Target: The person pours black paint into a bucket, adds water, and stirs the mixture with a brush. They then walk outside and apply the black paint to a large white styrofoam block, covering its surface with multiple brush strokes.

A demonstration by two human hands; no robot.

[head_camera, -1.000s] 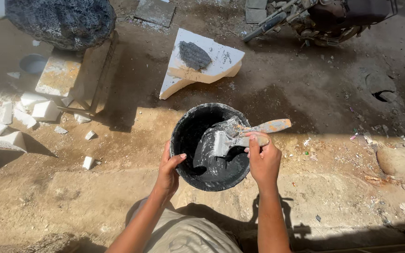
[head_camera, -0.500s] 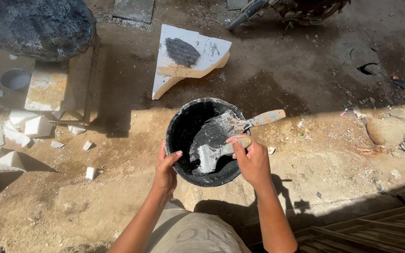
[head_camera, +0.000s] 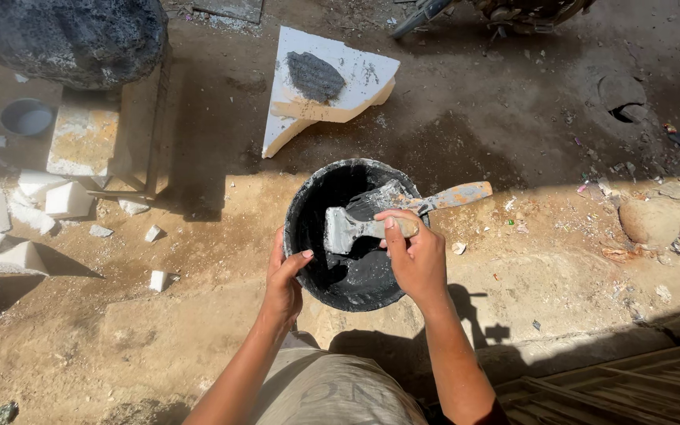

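Note:
A round black bucket with dark grey paste inside stands on the sandy ground in front of me. My left hand grips its near left rim. Over the bucket's middle, my right hand holds a paste-covered paintbrush by its handle, bristles pointing left. A second tool, a scraper with an orange-stained handle, rests across the bucket's right rim, its blade inside.
A broken white foam slab with a dark paste patch lies beyond the bucket. A large dark boulder-like form sits on a block at upper left, white foam chunks scattered below. A stone lies right; wooden slats lower right.
My right hand has drawn the brush lower and leftward inside the bucket. My view has shifted, so the bucket sits further right in frame. The left hand keeps its hold on the rim.

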